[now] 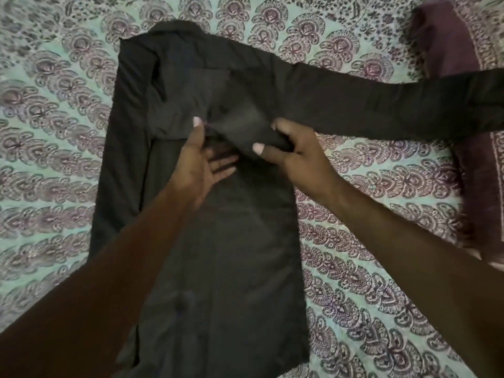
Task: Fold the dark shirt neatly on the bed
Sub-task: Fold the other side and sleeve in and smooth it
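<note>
Head view: a dark shirt (pixel 207 241) lies flat on the patterned bedspread (pixel 381 282), its long axis running away from the person, collar (pixel 174 30) at the far end. One sleeve (pixel 395 105) stretches sideways from the collar end toward a maroon pillow (pixel 447 45). The left hand (pixel 196 165) rests spread on the shirt's middle; the right hand (pixel 289 156) pinches a fold of its cloth just beside it.
</note>
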`<state>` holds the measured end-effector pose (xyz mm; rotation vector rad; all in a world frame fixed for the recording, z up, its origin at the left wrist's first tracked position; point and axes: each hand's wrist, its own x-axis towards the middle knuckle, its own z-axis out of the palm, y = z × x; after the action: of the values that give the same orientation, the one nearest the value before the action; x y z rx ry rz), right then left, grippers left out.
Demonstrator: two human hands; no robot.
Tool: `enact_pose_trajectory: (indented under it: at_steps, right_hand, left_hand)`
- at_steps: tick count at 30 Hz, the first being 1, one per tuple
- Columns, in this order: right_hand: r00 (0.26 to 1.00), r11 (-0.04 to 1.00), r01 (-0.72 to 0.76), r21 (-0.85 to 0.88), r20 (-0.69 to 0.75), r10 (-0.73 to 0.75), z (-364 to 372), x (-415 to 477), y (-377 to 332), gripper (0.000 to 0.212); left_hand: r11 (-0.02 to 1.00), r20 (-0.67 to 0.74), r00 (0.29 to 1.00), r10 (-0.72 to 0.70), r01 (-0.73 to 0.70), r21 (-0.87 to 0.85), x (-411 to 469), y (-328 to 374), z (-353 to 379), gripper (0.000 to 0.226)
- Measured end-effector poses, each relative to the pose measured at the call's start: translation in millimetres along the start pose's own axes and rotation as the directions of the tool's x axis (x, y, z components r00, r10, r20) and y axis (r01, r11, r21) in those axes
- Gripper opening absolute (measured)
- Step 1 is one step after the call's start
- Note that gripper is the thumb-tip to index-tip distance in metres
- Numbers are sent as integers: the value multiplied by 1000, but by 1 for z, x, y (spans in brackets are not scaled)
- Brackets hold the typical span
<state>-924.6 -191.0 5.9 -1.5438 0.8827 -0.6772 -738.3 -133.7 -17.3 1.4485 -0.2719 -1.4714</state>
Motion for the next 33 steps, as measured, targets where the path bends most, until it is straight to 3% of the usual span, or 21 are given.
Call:
enact_pose_trajectory:
  at_steps: [3,6,10,16,19,22,25,29,33]
  right_hand:
    - [992,995,31,-90,124,-20,44,-16,-18,27]
    - [976,988,56,-145,218,-23,88,-31,-35,33]
    - [945,979,88,-182,326,-24,136,-54,-49,30]
    - [906,937,174,-304,422,-31,196,-93,-52,32]
    - [864,868,246,-431,504,5,219,-113,-42,16]
    - [820,789,279,-548,564,101,235,-128,-25,15]
    - [786,705,380,-599,611,95,245,-145,-5,7]
    - [749,549,489,-678,648,134,252,-169,17,34]
    - [694,405,607,-684,704,148,258,-192,27,47]
  left_hand:
    - [994,78,997,-18,26,-107,-31,10,-42,52]
    - [979,8,993,122,-119,-164,-59,14,-79,40]
    - [950,-125,942,311,-305,69,-100,7,-131,49]
    - [905,-161,937,311,-240,351,-143,-35,-202,41]
    - [830,-124,936,328,-223,511,-154,-60,-223,49]
    - [856,-100,969,228,-150,496,-152,-82,-242,52]
    - [845,-99,985,142,-68,530,-152,-95,-252,60]
    - [758,-41,989,143,-83,647,-162,-95,-253,71]
    - [611,84,984,159,-165,774,-166,-97,-255,89]
